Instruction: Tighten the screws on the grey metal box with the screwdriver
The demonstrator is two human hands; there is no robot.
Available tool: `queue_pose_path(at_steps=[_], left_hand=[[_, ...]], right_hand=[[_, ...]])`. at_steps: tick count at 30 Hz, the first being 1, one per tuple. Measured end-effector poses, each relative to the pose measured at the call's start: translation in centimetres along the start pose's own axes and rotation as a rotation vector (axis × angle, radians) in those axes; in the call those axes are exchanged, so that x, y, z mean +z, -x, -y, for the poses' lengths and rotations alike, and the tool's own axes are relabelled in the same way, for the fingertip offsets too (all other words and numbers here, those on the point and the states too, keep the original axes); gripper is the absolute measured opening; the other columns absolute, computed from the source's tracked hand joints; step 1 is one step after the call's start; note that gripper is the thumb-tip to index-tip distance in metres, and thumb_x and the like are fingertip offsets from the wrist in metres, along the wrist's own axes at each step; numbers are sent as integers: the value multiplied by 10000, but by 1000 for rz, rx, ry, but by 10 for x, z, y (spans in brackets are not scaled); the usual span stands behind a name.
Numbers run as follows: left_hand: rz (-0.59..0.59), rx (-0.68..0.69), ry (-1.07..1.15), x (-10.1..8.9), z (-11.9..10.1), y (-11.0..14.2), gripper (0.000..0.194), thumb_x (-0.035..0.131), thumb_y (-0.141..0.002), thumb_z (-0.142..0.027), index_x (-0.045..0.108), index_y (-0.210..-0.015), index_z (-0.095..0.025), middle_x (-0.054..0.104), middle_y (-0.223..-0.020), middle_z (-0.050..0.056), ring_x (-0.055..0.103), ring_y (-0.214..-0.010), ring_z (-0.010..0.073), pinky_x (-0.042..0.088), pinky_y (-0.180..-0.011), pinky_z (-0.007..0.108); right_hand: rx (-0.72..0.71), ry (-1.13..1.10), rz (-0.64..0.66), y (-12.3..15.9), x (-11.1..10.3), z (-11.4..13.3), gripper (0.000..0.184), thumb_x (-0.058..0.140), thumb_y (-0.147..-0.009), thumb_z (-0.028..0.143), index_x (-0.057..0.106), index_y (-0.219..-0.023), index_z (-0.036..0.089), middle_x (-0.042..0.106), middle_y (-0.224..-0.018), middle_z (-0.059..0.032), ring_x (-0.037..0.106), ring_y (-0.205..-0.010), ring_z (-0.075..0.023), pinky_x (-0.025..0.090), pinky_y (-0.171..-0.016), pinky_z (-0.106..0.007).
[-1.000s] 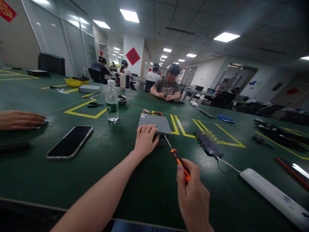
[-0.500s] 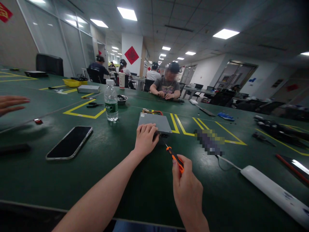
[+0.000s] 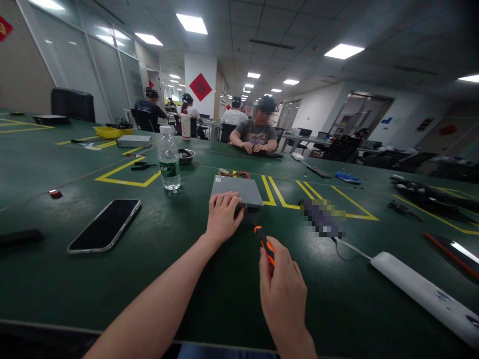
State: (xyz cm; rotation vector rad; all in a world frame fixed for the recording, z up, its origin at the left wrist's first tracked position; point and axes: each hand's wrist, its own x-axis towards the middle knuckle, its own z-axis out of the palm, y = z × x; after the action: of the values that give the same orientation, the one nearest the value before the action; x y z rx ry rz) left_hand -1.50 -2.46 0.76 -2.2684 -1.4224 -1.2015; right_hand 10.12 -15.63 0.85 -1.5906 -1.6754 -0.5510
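A flat grey metal power supply (image 3: pixel 243 187) lies on the green table, its coloured wires bunched at the far side. My left hand (image 3: pixel 225 213) grips its near left corner, fingers over the top and thumb by the front face. In my right hand (image 3: pixel 283 279) is a screwdriver (image 3: pixel 265 245) with an orange and black handle. Its thin shaft points up and left at the front face of the power supply, close to my left thumb. Whether the tip touches a screw is too small to tell.
A water bottle (image 3: pixel 169 162) stands left of the power supply, with a small metal bowl (image 3: pixel 186 156) behind it. A phone (image 3: pixel 105 225) lies nearer on the left. At right are a white power strip (image 3: pixel 422 294) and a blurred-out object (image 3: pixel 322 218). Across the table sits a person (image 3: pixel 258 127).
My right hand has moved slightly left, bringing the screwdriver tip nearer the power supply's front face. Another person's hand at the left edge has gone out of view.
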Motion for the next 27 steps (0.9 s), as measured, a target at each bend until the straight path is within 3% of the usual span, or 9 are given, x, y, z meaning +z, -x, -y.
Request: queue_pose_path(at_steps=[8,16,27], left_hand=[[-1,-8,-3,0,-1,0,173,494,-814,-280,530,-981,-253,559,-1189,26,446,-1126,209,249,-992,416],[-4,-12,-1,1,-1,0,177,498,-808,-277,526,-982,-257,562,-1183,32,449,-1124,211,256,-986,416],[0,-1,-17,-2,-2,-1,177,489,-816,-282,513,-989,-250,554,-1196,31,444,-1135,204,256,-982,406]], right_hand=[[-154,28,52,6,4,6,296,257,-949,234,504,-1061,115,570,-735,-64,526,-594,-163,398,-554,-281],[-21,-39,60,9,4,-1,305,250,-948,270,492,-1067,127,566,-768,-66,548,-655,-173,408,-596,-299],[-9,-58,48,9,4,-2,303,248,-951,296,484,-1067,145,579,-782,-66,565,-689,-172,412,-621,-298]])
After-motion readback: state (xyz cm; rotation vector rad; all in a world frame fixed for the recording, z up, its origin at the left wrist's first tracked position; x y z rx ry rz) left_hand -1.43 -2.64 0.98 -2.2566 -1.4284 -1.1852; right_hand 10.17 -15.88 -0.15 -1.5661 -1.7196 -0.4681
